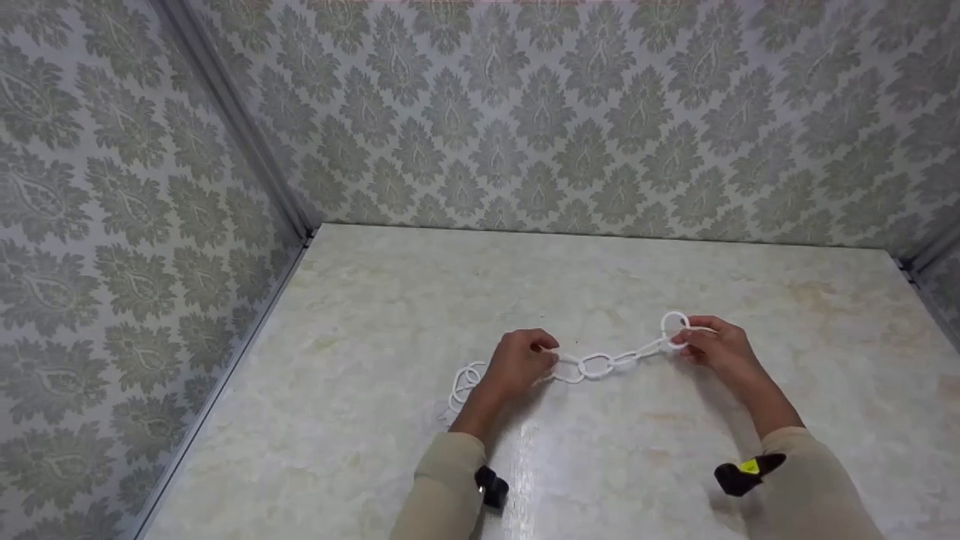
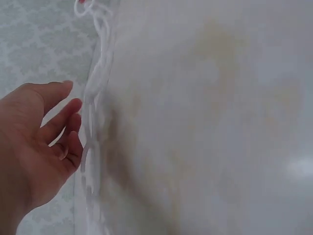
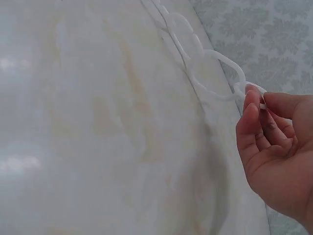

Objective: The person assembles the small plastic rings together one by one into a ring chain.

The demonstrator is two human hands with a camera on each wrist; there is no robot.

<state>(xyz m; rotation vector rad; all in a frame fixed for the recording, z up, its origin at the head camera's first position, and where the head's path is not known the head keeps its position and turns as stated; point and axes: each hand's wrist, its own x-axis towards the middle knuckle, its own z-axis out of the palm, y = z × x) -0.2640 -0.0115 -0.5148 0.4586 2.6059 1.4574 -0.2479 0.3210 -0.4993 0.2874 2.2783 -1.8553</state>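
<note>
A white chain of large oval links [image 1: 598, 365] stretches between the two hands. The right hand [image 1: 721, 349] pinches a link at the chain's right end between thumb and fingers. In the right wrist view, that end link [image 3: 257, 88] passes between the fingertips, with a larger link [image 3: 217, 73] beside it. The left hand [image 1: 519, 361] is at the left part of the chain. Seen from the left wrist, its thumb and forefinger are apart, and the fingertips [image 2: 76, 105] are right beside the chain [image 2: 93, 122]. More links [image 1: 466, 384] lie bunched left of the left wrist.
The chain is over a pale marbled table [image 1: 360, 315]. Patterned wallpaper panels [image 1: 495, 112] stand behind it and to the left, joined by a grey metal post [image 1: 232, 112]. Each sleeve carries a black wrist device, one at the left [image 1: 491, 487], one at the right [image 1: 742, 476].
</note>
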